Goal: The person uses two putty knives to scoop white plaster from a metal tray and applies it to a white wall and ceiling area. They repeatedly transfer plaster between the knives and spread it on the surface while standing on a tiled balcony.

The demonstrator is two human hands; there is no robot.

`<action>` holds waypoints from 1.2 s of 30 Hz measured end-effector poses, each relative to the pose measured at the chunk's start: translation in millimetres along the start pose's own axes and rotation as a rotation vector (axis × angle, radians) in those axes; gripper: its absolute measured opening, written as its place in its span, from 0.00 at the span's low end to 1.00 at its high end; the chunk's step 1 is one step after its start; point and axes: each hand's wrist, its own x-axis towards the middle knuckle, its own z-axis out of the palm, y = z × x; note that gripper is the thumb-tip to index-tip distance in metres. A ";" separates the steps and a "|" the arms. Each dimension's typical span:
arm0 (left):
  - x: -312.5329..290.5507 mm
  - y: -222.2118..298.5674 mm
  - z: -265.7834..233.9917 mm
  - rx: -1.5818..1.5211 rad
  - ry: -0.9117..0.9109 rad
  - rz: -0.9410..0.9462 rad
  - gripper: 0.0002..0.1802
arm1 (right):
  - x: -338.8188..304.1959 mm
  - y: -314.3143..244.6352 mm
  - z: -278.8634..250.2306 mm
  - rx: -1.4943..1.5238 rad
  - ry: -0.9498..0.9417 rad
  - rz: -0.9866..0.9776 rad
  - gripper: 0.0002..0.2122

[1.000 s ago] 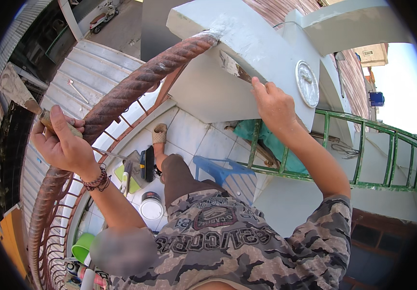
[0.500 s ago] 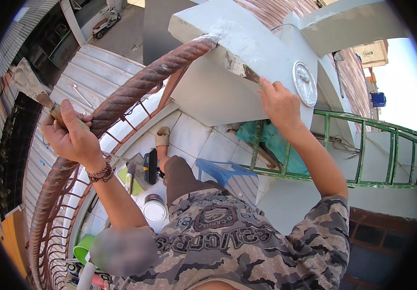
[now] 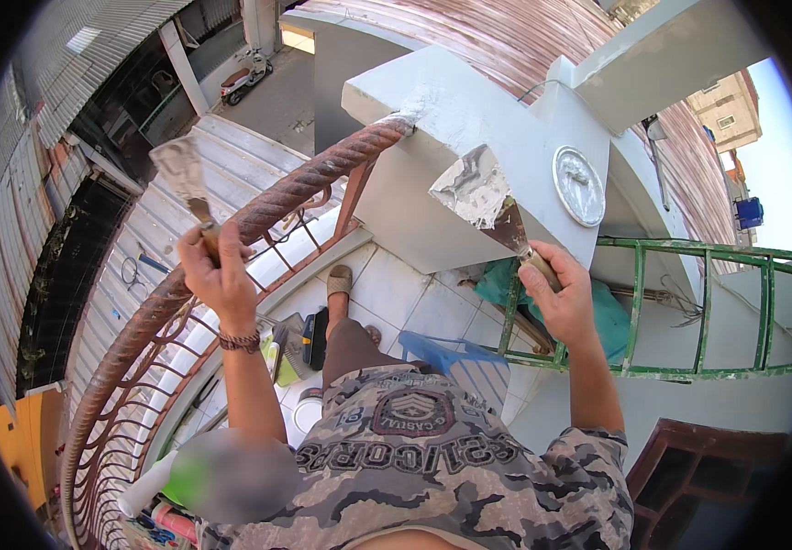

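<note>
Left hand (image 3: 221, 280): grasping, fingers curled closely round the handle of a narrow-necked putty knife with a brown handle and smeared metal blade (image 3: 180, 174). Blade points up and left, beyond the thick reddish-brown twisted handrail (image 3: 299, 186); contact between hand and rail cannot be told.

Right hand (image 3: 561, 291): grasping, thumb and fingers closed on the handle of a wide, flared metal scraper (image 3: 508, 225). Blade points up-left in front of the pale grey concrete beam (image 3: 506, 119), its outer part coated with whitish-grey paste (image 3: 471, 188). Whether blade touches beam: cannot tell.

Change against earlier frames: the scraper was held along the beam's edge, seen narrow; now it is lower, its paste-covered face turned to view. The left blade now stands steeper. Whole view has also shifted, with beam and handrail placed differently in it.

Writing: camouflage T-shirt (image 3: 451, 467) carries large dark lettering across the chest and a badge-shaped patch (image 3: 411, 412), also lettered.
</note>
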 end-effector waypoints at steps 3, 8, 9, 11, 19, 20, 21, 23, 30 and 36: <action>-50.2 46.0 12.7 0.133 -0.374 -0.199 0.11 | -18.2 4.4 3.2 0.330 -0.010 0.101 0.13; -80.2 75.8 9.3 0.223 -0.649 -0.173 0.15 | -32.7 27.7 13.3 0.321 0.020 -0.035 0.13; -77.5 86.5 8.7 0.265 -0.681 -0.167 0.14 | -35.2 28.3 14.4 0.320 0.036 -0.051 0.14; -73.4 94.5 8.7 0.328 -0.725 -0.120 0.14 | -38.2 28.0 19.2 0.320 0.073 -0.080 0.15; -72.5 109.9 15.5 0.411 -0.721 -0.053 0.13 | -43.3 0.3 14.9 0.039 0.149 -0.195 0.15; -71.8 112.3 17.0 0.418 -0.719 -0.040 0.13 | -44.6 -3.1 14.9 0.037 0.147 -0.180 0.15; -72.1 113.6 18.4 0.428 -0.722 -0.029 0.13 | -46.3 -4.8 15.1 0.037 0.145 -0.160 0.15; -73.0 113.6 20.5 0.431 -0.723 -0.015 0.13 | -47.8 -6.0 16.1 0.035 0.132 -0.139 0.14; -73.8 117.7 21.5 0.433 -0.720 -0.005 0.12 | -54.0 -6.1 26.4 0.006 0.145 -0.178 0.13; -73.7 117.7 19.3 0.475 -0.762 0.020 0.14 | -58.9 -7.3 27.4 0.034 0.136 -0.178 0.13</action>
